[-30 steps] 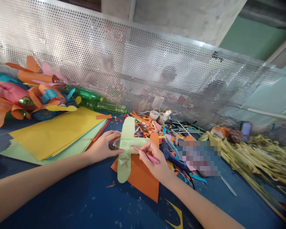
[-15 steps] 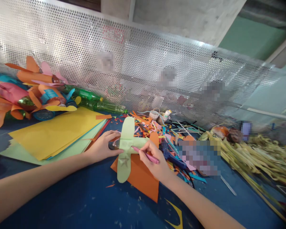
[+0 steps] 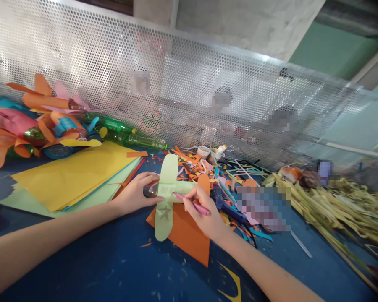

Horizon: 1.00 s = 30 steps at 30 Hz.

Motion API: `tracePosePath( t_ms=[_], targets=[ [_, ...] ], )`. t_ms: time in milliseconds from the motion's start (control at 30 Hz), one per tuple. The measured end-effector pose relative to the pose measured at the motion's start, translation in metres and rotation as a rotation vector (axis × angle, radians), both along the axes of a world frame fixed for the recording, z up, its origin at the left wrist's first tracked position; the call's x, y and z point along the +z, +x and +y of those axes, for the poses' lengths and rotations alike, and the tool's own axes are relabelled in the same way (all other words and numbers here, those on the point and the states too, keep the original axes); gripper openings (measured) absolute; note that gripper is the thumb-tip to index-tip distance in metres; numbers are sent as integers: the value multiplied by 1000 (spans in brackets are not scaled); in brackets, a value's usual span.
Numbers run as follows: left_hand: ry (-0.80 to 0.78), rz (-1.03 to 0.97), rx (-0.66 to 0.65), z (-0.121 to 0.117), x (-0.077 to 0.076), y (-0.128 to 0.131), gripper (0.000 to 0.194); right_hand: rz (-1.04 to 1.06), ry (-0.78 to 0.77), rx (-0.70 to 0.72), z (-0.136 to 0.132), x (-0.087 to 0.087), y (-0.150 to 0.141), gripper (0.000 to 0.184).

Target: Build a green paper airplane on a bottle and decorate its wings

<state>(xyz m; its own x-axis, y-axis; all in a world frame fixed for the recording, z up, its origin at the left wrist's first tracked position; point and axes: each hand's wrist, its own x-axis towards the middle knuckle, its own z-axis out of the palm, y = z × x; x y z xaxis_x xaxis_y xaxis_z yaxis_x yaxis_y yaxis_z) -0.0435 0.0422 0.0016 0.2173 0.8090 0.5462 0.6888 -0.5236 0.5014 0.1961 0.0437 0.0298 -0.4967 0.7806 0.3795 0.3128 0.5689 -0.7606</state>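
Observation:
A toy airplane (image 3: 165, 218) of pale green paper around a plastic bottle lies in front of me, with a star drawn on its near wing. My left hand (image 3: 138, 193) is wrapped round the bottle's dark end (image 3: 150, 191), left of the wings. In my right hand (image 3: 204, 209) a pink pen (image 3: 201, 207) is pinched, its tip on the green paper body just right of the wings. Under the airplane and my right hand lies a sheet of orange paper (image 3: 192, 239).
Left are stacked coloured papers (image 3: 78, 176), paper-and-bottle planes (image 3: 63, 126) and green bottles (image 3: 135, 139). Paper scraps (image 3: 192, 161), a dark blue glue gun (image 3: 231, 209) and dried plant strips (image 3: 330, 205) lie right. A perforated metal panel (image 3: 182, 75) stands behind; blurred people show through it.
Hardly anything differs. Both hands, the pen and the airplane keep nearly the same places.

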Motion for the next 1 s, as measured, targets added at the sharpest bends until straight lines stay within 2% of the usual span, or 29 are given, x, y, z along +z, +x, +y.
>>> tracePosePath(
  t_ms=[533,1000],
  targets=[
    [-21,5,11,1,-1,-1,51,22,-38,-5,1,-2,0,15],
    [-1,18,3,1,-2,-1,49,43,-4,-31,1,-1,0,15]
  ],
)
